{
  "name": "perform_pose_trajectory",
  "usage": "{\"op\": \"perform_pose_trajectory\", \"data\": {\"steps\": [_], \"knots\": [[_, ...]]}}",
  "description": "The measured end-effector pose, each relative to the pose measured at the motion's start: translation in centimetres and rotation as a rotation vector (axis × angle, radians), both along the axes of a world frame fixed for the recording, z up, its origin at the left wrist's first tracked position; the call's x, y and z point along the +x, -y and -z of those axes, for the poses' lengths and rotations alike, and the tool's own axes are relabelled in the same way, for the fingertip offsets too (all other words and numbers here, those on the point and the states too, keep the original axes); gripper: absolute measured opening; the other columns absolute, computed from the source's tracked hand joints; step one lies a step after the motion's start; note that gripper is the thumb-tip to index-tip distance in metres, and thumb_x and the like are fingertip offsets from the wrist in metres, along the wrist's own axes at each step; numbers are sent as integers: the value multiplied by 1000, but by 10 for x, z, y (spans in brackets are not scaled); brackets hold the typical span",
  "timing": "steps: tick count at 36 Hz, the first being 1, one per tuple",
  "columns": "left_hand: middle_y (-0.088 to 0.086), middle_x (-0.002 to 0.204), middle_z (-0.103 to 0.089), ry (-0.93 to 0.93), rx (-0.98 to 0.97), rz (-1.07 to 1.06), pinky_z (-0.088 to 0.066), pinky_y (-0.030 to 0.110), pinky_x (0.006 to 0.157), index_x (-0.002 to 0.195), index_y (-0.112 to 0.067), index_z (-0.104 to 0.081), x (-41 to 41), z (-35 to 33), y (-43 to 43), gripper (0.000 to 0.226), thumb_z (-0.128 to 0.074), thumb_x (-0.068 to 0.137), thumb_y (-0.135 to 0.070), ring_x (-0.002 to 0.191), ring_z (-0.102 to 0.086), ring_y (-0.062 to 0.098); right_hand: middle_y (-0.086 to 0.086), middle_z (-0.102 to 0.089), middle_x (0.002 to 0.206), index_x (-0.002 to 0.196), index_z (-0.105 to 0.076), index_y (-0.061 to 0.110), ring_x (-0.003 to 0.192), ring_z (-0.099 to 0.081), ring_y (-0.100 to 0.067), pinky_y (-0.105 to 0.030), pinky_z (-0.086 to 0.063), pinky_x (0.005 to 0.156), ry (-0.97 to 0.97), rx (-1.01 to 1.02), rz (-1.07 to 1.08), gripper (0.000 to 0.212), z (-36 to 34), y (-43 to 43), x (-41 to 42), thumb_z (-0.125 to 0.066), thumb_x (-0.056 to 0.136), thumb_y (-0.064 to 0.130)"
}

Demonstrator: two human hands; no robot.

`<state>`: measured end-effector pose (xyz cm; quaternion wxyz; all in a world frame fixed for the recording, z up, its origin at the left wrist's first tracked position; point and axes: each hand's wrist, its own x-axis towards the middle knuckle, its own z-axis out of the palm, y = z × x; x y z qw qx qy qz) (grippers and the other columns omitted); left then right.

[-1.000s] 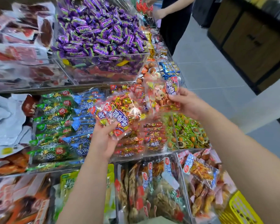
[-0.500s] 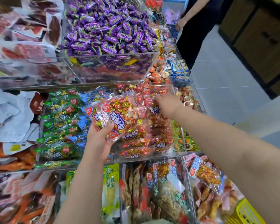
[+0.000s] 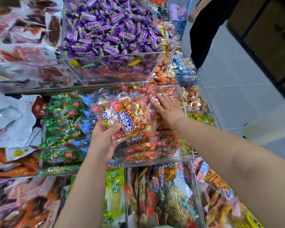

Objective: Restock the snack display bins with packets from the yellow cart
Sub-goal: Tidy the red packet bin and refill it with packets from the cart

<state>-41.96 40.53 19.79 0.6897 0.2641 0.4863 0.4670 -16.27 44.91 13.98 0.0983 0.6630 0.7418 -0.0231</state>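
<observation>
Gripping a small stack of red-and-gold packets (image 3: 127,117), the left hand (image 3: 104,140) holds them from underneath, thumb curled over the near edge. At three o'clock from that stack the right hand (image 3: 169,111) lies flat, fingers straight and spread, palm down on matching packets (image 3: 167,145) inside a clear bin (image 3: 185,104). It presses on them and grasps nothing. The two hands are apart, with the held stack between them. The matching packets run in rows towards six o'clock, passing below the left hand's load.

At nine o'clock from the left hand a neighbouring compartment holds green packets (image 3: 62,124) stacked one on another. Blue packets (image 3: 89,122) lie between the green ones and the held stack. At twelve o'clock, one level up, a big clear box (image 3: 105,69) is heaped with purple sweets (image 3: 112,30). At one o'clock from the right hand sit orange-wrapped snacks (image 3: 163,74), and just past them blue-and-white packs (image 3: 186,69).

At the five o'clock corner of the view only a corner of the yellow cart (image 3: 252,218) shows. At one o'clock in the view another person (image 3: 206,33) in dark clothes stands on the grey floor (image 3: 237,89), beside a pale blue basket (image 3: 179,25).
</observation>
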Motion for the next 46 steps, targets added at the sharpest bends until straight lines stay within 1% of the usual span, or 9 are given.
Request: {"op": "perform_pose_trajectory", "data": {"steps": [7, 11, 14, 19, 23, 30, 34, 38, 46], "knots": [[-1, 99, -75, -131, 27, 102, -58, 36, 60, 110, -26, -57, -2, -2, 3, 40, -68, 83, 0, 88, -73, 20, 1, 21, 156, 149, -10, 36, 141, 24, -23, -41, 7, 113, -358, -74, 11, 91, -32, 16, 6, -70, 82, 31], [2, 100, -74, -154, 27, 174, -58, 36, 59, 115, -21, -56, 5, -7, 5, 43, -70, 81, 0, 87, -73, 22, -2, -44, 140, 126, -57, 22, 133, -34, -18, -36, -24, 113, -877, 309, 271, 34, -69, 35, -4, -57, 92, 23], [0, 95, -75, -164, 40, 246, -58, 36, 56, 112, -22, -56, 13, -10, 8, 43, -71, 80, 1, 83, -73, 22, 17, -59, 108, 114, -62, 29, 102, -56, -3, -31, -47, 95, -1083, 169, 216, 30, -98, 54, -21, -62, 85, 38], [1, 95, -75, -195, 78, 296, -57, 35, 54, 109, -24, -57, 22, -14, 12, 44, -75, 77, 0, 81, -73, 22, 18, -48, 109, 135, -37, 39, 80, -56, -3, -27, -53, 68, -1022, -90, 213, 81, -114, 67, -29, -80, 66, 43], [3, 102, -73, -243, 97, 281, -59, 47, 63, 108, -29, -57, 26, -11, 19, 44, -78, 75, -10, 85, -73, 25, 2, -50, 131, 142, -13, 49, 111, -52, -11, -29, -48, 89, -1059, -287, 296, 105, -109, 74, -16, -84, 64, 38], [4, 116, -58, -231, 15, 27, -58, 29, 54, 146, -32, -30, 21, -8, 19, 73, -70, 85, -25, 66, -73, 15, 6, -62, 102, 119, -53, 35, 74, -62, 2, -11, -46, 56, -1223, -20, 493, 57, -90, 85, 28, -77, 73, 12], [13, 130, -53, -235, -7, 6, -60, 39, 68, 153, -29, -15, 14, -7, 18, 83, -67, 88, -26, 63, -73, 17, -2, -65, 102, 110, -52, 31, 88, -63, -20, -36, -53, 74, -1119, 276, 679, 44, -73, 79, 49, -74, 75, 15], [6, 110, -58, -250, 7, 10, -59, 30, 53, 151, -26, -21, 17, -10, 20, 78, -66, 88, -26, 61, -72, 16, 2, -64, 94, 111, -49, 29, 72, -57, -9, -21, -41, 58, -941, 408, 673, 42, -66, 69, 38, -69, 76, 15], [-1, 103, -58, -273, 19, 56, -57, 28, 51, 148, -31, -26, 23, -12, 23, 74, -67, 87, -24, 64, -72, 11, -9, -36, 145, 142, -29, 17, 131, -39, -25, -34, -30, 108, -851, 237, 534, 71, -27, 62, 0, -69, 84, 16]]}}
